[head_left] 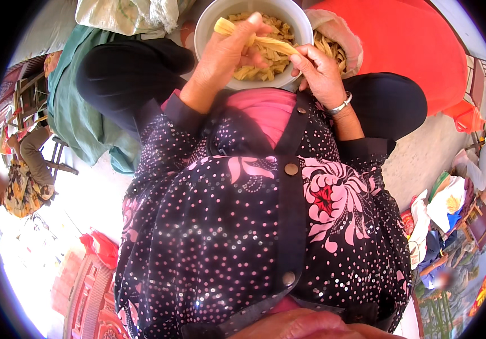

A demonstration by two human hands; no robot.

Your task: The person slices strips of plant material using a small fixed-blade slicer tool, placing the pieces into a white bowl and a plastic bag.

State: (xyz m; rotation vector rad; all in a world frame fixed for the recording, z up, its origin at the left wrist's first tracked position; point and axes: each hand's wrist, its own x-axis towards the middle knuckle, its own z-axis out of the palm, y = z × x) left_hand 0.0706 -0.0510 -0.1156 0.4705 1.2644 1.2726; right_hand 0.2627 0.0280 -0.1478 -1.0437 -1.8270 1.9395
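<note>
A long, pale yellow twisted strip [274,45], its material unclear, stretches between my hands over a white basin [199,35]. My left hand [220,63] is closed around the strip near its left end, the thumb laid along it and the blunt end poking out past the thumb. At the other end my right hand [325,76], with a silver bracelet at the wrist, pinches the strip between thumb and fingers. Many similar folded yellow pieces [257,70] lie in the basin below, partly hidden by my hands.
A pale cloth sack [351,40] with more yellow strips stands open right of the basin. Beyond it is a large red surface [407,45]. Green cloth [85,107] and a whitish sack [124,16] lie at left. Other people sit at far left and far right.
</note>
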